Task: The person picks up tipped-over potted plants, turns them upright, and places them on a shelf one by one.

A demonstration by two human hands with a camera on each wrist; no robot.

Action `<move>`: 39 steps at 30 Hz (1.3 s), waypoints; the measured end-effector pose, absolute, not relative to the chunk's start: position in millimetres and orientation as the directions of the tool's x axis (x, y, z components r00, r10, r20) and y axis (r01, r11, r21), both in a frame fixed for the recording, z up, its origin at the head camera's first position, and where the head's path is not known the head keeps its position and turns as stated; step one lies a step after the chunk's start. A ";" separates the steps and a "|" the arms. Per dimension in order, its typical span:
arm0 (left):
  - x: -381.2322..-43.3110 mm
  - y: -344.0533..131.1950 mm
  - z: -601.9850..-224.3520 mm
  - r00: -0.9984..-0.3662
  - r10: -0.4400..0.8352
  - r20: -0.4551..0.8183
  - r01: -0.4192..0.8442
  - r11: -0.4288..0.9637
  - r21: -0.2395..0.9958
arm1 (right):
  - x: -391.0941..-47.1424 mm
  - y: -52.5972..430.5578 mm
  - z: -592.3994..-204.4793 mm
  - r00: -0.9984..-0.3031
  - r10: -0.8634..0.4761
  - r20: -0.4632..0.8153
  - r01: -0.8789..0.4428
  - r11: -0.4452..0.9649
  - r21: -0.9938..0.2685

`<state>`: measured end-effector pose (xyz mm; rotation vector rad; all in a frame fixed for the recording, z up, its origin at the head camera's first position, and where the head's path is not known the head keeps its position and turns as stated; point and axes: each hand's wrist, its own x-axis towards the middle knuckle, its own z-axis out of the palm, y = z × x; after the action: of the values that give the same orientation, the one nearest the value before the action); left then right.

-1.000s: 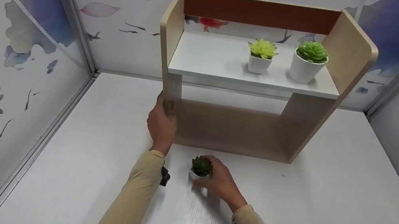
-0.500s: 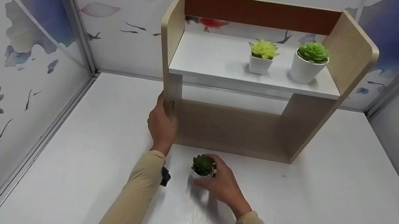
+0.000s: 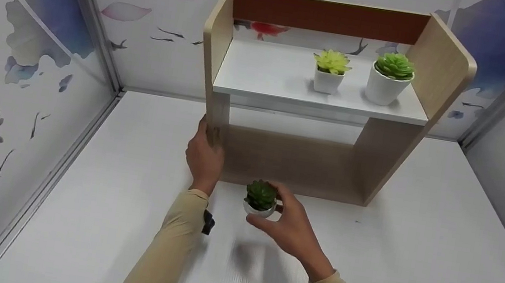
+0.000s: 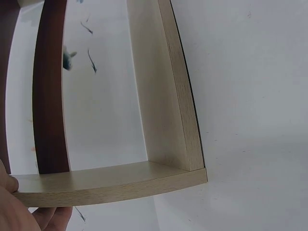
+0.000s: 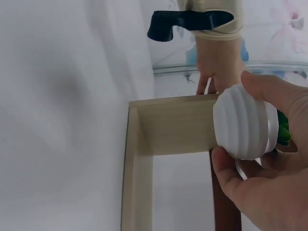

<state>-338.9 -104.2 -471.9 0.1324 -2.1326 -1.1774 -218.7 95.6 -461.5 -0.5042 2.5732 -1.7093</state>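
A small potted succulent (image 3: 261,196) with dark green leaves is held above the table by my right hand (image 3: 292,226). In the right wrist view its ribbed white pot (image 5: 243,122) sits between the thumb and the fingers, and the leaves are mostly hidden. My left hand (image 3: 205,158) grips the left side panel of the wooden shelf (image 3: 287,162). The left wrist view has that hand (image 4: 24,211) at the lower left, thumb on one side of the panel edge (image 4: 110,192) and fingers on the other.
On the white upper board (image 3: 269,70) stand a yellow-green succulent in a square pot (image 3: 328,80) and a larger green succulent in a round pot (image 3: 387,87). The shelf rests on a white table (image 3: 418,248) with printed walls (image 3: 159,61) around it.
My right hand has lifted the potted succulent off the table and brought it slightly toward the shelf. The left hand stays on the side panel.
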 end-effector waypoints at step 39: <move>-333.9 -101.4 -466.9 -0.756 -0.418 0.503 0.225 0.557 0.800 | -184.6 95.4 -282.0 -0.747 -0.268 0.608 -0.647 0.083 -0.758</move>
<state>-333.9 -101.4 -466.9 0.1548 -2.1104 -1.2135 -184.6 95.4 -282.0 -1.1151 2.5175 -2.0947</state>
